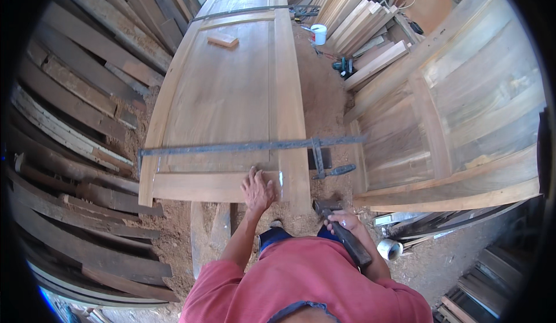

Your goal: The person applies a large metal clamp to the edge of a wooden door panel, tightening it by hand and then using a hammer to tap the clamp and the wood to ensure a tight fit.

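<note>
- The right hand (346, 221) hides the middle of the one hammer (353, 249); the far end of the wooden door (231, 103) is hard to make out;
- the door's long axis runs near to far; the hammer is at its near right, head toward far left;
- two clamps (231, 147) cross it; one block (223, 39) lies far;
- right grip is closed around the hammer; left hand (258, 191) rests on the door's near edge, fingers slightly apart.
</note>
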Available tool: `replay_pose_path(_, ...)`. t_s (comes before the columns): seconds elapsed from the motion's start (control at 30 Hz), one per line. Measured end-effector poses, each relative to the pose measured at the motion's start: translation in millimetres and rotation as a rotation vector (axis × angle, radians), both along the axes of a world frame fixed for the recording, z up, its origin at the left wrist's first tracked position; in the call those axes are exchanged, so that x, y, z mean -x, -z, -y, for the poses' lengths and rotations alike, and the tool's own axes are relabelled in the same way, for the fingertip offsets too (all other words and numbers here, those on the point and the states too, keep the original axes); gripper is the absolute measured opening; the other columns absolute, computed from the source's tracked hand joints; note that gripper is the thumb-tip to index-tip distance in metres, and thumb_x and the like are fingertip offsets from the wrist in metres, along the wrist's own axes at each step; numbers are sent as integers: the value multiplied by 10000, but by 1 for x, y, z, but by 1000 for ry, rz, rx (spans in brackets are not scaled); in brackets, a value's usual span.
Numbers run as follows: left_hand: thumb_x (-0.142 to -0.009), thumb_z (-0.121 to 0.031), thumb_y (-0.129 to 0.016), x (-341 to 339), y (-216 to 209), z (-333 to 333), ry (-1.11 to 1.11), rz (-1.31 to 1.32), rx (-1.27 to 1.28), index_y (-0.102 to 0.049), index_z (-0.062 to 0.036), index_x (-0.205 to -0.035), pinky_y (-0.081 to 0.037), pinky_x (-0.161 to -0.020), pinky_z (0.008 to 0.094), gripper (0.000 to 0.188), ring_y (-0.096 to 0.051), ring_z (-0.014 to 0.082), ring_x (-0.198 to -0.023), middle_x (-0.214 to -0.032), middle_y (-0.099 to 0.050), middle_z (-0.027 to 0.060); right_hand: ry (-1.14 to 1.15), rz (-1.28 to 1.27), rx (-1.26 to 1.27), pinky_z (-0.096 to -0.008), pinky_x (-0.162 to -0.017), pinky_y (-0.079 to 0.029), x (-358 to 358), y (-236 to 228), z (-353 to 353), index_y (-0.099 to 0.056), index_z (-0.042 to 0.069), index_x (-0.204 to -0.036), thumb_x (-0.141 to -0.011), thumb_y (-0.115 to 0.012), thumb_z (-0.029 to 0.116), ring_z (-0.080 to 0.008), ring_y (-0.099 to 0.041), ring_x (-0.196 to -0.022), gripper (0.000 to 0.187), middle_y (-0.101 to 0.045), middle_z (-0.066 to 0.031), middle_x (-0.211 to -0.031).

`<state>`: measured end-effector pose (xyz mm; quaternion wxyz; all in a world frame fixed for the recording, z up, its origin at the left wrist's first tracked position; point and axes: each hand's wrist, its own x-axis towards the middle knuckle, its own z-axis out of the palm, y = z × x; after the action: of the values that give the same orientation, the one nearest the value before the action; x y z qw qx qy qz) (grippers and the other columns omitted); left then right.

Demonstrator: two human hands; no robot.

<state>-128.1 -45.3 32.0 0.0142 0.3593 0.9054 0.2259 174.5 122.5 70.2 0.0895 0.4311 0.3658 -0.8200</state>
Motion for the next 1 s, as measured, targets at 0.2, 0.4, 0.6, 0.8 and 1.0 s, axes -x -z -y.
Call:
replay_pose_path(0.2, -939, -329, -549, -1, 10, -6, 10, -109, 17, -420, 30, -1390, -272, -1113, 558, 590, -370, 437, -1363, -1485, -390, 282, 109, 95, 38, -355, -543, -558, -67, 69, -94, -629, -30, -961, -923, -630, 160, -224, -661, -621, 194, -682, -135, -778)
replay_pose_path(0.4, -971, -423, -464, -4, 20, -28, -418, 12, 178, -401, 27, -1407, -266, -1129, 566, 630, -351, 478, -1346, -1522, -329, 304, 116, 268, -146, -384, -483, -538, -126, 93, -225, -648, -7, -844, -894, -651, 188, -251, -642, -531, 201, -659, -146, -657)
replay_pose_path(0.6, -991, -437, -433, -17, 26, -89, -799, -38, 303, -394, 41, -1403, -258, -1149, 558, 632, -339, 463, -1372, -1524, -333, 291, 54, 132, 38, -397, -480, -526, -130, 73, -367, -633, 4, -849, -914, -627, 208, -257, -630, -523, 214, -652, -135, -673)
replay_pose_path(0.8, -995, -446, -435, -19, 9, -124, -898, -6, 279, -428, 25, -1366, -266, -1160, 548, 600, -358, 458, -1378, -1509, -368, 279, -65, 154, -126, -401, -528, -538, -44, 78, -462, -625, -6, -881, -914, -660, 297, -278, -641, -587, 307, -647, -142, -713)
replay_pose_path(1.0, -984, -433, -453, -24, -1, -131, -970, 24, 320, -427, 22, -1384, -281, -1150, 538, 607, -363, 461, -1367, -1516, -370, 253, -58, 153, 108, -433, -484, -525, 64, 91, -514, -618, -24, -865, -909, -648, 226, -296, -625, -538, 256, -639, -160, -691)
